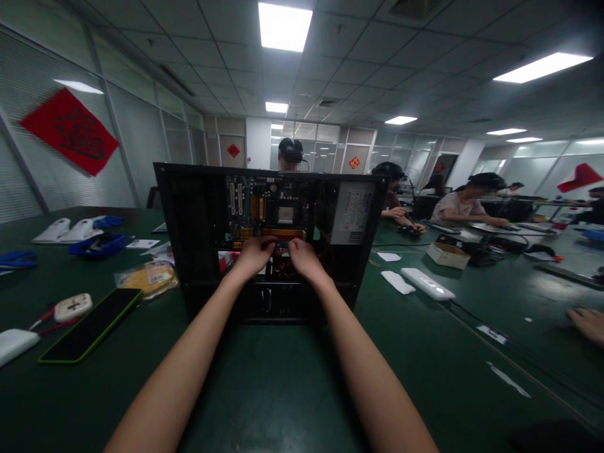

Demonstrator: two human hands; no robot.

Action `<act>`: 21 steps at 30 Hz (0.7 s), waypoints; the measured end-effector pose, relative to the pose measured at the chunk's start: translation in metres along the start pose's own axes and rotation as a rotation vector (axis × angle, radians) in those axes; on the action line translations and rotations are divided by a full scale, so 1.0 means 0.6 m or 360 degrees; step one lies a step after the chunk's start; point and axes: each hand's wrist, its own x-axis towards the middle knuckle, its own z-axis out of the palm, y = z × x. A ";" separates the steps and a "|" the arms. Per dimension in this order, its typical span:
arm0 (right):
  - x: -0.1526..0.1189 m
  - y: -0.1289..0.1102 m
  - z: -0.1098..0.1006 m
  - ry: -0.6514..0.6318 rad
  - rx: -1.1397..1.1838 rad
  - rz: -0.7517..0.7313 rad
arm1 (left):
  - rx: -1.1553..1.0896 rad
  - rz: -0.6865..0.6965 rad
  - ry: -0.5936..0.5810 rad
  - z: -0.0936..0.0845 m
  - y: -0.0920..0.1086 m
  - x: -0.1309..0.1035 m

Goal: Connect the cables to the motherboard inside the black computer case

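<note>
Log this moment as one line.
left hand: at lower edge of motherboard; right hand: same edge; grip: unclear; case: upright, side open

Bare it was, right down the line: left hand (pixel 255 255) uncovered, right hand (pixel 306 259) uncovered, a match on both sides! Slim wrists (pixel 234 275) led into the left forearm (pixel 184 352) and the right forearm (pixel 368 352), both bare as well, smooth in outline, each one broadening towards the elbow end, where the view cut them off! The fingers (pixel 268 240) came up soft-edged, nails too small to make out!
</note>
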 end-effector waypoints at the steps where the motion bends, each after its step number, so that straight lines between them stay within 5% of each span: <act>1: 0.000 0.001 0.001 -0.0021 -0.0017 -0.0010 | -0.0010 0.0006 -0.0018 0.000 -0.001 0.000; 5: 0.004 0.005 0.004 -0.0056 -0.0045 -0.0056 | -0.0119 -0.0020 0.0009 0.002 -0.009 0.004; 12: 0.006 0.009 0.007 -0.0179 -0.0096 -0.0088 | -0.0306 -0.0103 0.0332 -0.002 -0.020 0.009; 21: 0.007 0.006 0.004 0.0090 0.0005 -0.0230 | -0.0351 -0.0236 0.0091 -0.002 -0.014 0.003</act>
